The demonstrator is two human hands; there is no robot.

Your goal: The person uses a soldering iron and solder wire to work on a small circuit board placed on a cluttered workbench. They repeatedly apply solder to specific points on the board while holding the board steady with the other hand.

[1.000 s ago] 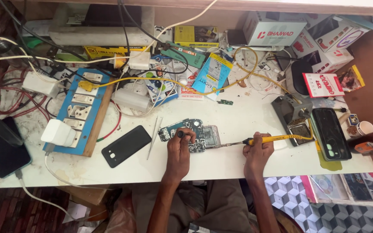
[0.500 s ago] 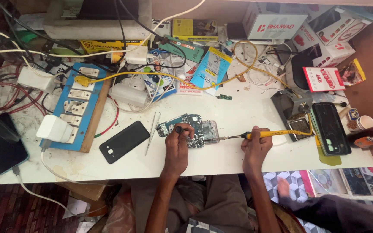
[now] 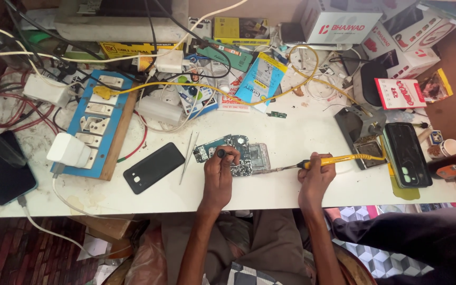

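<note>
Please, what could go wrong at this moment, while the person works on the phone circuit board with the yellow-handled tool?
1. The left hand presses on the circuit board close to where the tip of the yellow-handled tool meets it; a slip by the right hand could hit the fingers.
2. The tool's yellow cord runs through the clutter behind; a snag might tug the tool.

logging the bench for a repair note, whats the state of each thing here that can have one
circuit board: bare, out of its case, flat on the table, left hand pressing on it
soldering iron: gripped in right hand, tip at the board's right edge
tweezers: lying loose, untouched
black phone back cover: flat, detached
white charger: plugged into blue switchboard
</note>
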